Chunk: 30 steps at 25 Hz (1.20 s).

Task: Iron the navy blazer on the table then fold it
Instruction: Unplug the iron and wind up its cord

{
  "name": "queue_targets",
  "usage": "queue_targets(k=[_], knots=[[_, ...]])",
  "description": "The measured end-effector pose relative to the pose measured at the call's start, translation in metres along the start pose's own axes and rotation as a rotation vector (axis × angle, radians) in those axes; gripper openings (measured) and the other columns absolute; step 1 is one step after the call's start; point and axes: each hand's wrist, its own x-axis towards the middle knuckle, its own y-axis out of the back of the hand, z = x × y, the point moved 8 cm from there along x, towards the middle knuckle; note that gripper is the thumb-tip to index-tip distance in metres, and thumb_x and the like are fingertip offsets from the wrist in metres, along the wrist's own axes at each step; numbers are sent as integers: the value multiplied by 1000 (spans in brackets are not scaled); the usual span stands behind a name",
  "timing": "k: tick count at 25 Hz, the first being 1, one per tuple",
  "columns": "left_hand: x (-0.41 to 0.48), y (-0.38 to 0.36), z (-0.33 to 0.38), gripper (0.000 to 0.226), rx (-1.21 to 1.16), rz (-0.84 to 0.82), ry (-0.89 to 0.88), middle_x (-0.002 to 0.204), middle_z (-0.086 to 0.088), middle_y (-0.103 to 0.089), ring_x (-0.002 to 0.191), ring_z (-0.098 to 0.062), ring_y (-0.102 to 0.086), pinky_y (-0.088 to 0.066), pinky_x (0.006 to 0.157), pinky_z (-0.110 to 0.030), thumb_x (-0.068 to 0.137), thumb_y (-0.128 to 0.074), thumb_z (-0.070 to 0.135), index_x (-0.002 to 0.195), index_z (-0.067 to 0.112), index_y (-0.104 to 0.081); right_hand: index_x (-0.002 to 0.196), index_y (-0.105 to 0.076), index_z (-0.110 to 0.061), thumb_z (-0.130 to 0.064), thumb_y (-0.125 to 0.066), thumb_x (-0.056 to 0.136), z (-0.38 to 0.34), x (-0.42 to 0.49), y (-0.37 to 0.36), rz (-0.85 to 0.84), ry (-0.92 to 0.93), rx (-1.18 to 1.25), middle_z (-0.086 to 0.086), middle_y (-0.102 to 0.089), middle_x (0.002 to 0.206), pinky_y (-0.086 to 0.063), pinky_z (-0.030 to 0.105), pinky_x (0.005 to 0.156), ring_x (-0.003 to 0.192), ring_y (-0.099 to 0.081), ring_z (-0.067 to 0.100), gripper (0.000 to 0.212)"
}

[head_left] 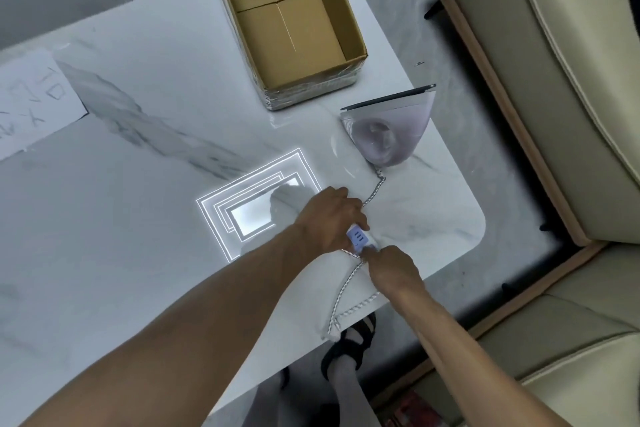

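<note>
No navy blazer shows in the head view. A pale lilac iron (pixel 388 125) stands on its heel near the right edge of the white marble table (pixel 138 253). Its braided white cord (pixel 375 184) runs down to my hands and loops over the table's front edge. My left hand (pixel 329 218) grips a small white power strip (pixel 358 237) with sockets on its face. My right hand (pixel 391 267) pinches the plug end of the cord right against the strip; the plug itself is mostly hidden under my fingers.
An open, empty cardboard box (pixel 287 21) sits at the back of the table. A sheet of paper with handwriting (pixel 31 100) lies far left. A ceiling light reflects in the tabletop (pixel 256 204). A cream sofa (pixel 571 80) stands to the right, and my sandalled foot (pixel 349 340) is below the edge.
</note>
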Motion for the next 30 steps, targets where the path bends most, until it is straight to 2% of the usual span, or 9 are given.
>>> queue_targets(k=[2, 7, 12, 15, 18, 23, 25, 27, 30], knots=[[0, 1, -2, 35, 2, 14, 1, 83, 1, -69, 77, -29, -60, -40, 66, -32, 56, -90, 33, 88, 24, -78, 110, -62, -12, -47, -40, 97, -7, 0, 5, 61, -14, -62, 10, -64, 112, -43, 34, 84, 104, -59, 30, 43], [-1, -3, -1, 35, 2, -5, -15, 84, 2, -69, 79, -27, -58, -41, 68, -33, 57, -87, 29, 90, 25, -78, 111, -59, -7, -46, -36, 100, 0, -11, -4, 66, 29, -83, 15, -64, 114, -42, 32, 81, 104, -59, 32, 47], [-1, -8, -1, 28, -90, -17, -107, 91, 4, -72, 83, -23, -58, -51, 71, -39, 72, -80, 35, 95, 21, -77, 82, -59, -12, -39, -42, 98, -2, 5, 2, -25, 42, 4, 14, -65, 98, -40, 30, 73, 88, -59, 29, 36], [-3, -11, 4, 34, -156, -12, -172, 93, -3, -73, 90, -22, -60, -54, 78, -36, 77, -78, 40, 99, 13, -76, 101, -63, -7, -38, -36, 103, -4, 0, -3, -54, 121, -90, 18, -64, 112, -41, 30, 80, 105, -60, 31, 42], [-11, -18, 10, 43, -232, 73, -172, 93, -14, -73, 92, -19, -59, -60, 73, -42, 75, -73, 42, 97, 5, -76, 112, -61, -2, -40, -36, 103, -4, 3, 2, -42, 116, -38, 18, -62, 119, -43, 31, 89, 111, -58, 31, 46], [-8, -20, 11, 39, -190, -45, -148, 96, -7, -74, 88, -28, -68, -56, 79, -38, 74, -78, 40, 100, 11, -77, 120, -59, -7, -42, -36, 100, -8, -12, 0, -55, 121, -155, 14, -60, 124, -45, 32, 95, 115, -56, 31, 46], [-6, -20, 10, 39, -191, -69, -138, 99, -6, -74, 89, -27, -68, -54, 86, -37, 73, -82, 37, 101, 11, -77, 97, -63, -7, -42, -42, 93, -41, -5, 29, -76, 179, -133, 16, -64, 110, -49, 32, 86, 104, -61, 31, 41], [-5, -19, 8, 46, -210, -77, -101, 103, -7, -74, 92, -27, -68, -45, 91, -26, 68, -85, 37, 105, 10, -76, 70, -48, -14, -35, -43, 96, -63, -8, 67, -73, 263, -178, 17, -59, 95, -42, 28, 66, 88, -58, 28, 34], [-8, -15, 13, 48, -246, -67, -86, 101, -5, -75, 90, -24, -68, -48, 89, -28, 70, -81, 43, 105, 10, -76, 66, -48, -19, -42, -45, 97, -25, -35, 62, -194, 188, -108, 11, -59, 87, -45, 30, 70, 76, -52, 22, 39]])
